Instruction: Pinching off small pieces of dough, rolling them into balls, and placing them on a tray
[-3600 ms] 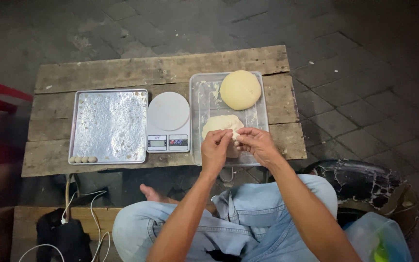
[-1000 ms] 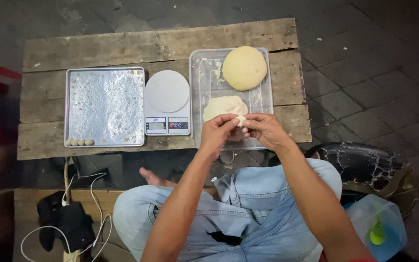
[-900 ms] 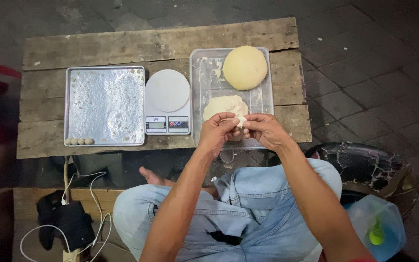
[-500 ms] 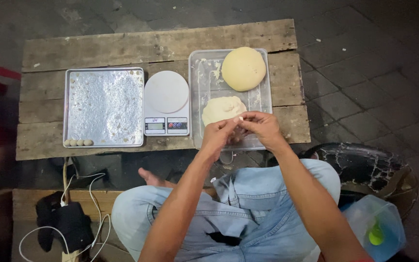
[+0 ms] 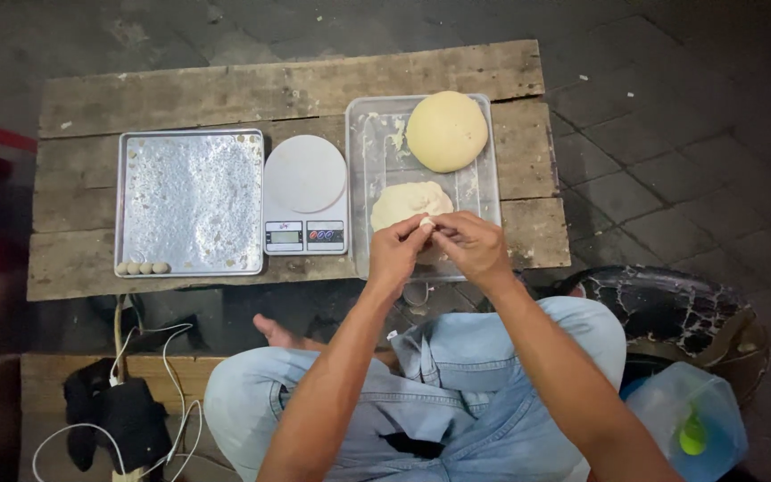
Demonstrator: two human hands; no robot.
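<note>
Left hand (image 5: 396, 253) and right hand (image 5: 470, 245): fingertips pinched together on a small bit of dough (image 5: 425, 223), torn from the flattened dough lump (image 5: 408, 203) at 12 o'clock of the hands. Keep the pinch light and the portion small.
Clear tray (image 5: 368, 161): holds lump; round dough ball (image 5: 445, 130) at 1 o'clock.
Kitchen scale (image 5: 305, 195): 10 o'clock.
Foil-lined tray (image 5: 189, 201): 9 o'clock, small dough balls (image 5: 142, 268) in its near corner.

A white kitchen scale with a round white platform (image 5: 305, 198) stands on the wooden table between 2 metal trays. On its front edge sit 1 small rectangular grey-green display screen (image 5: 285, 237) at the left and 1 rectangular panel with red and blue round buttons (image 5: 325, 236) at the right.
</note>
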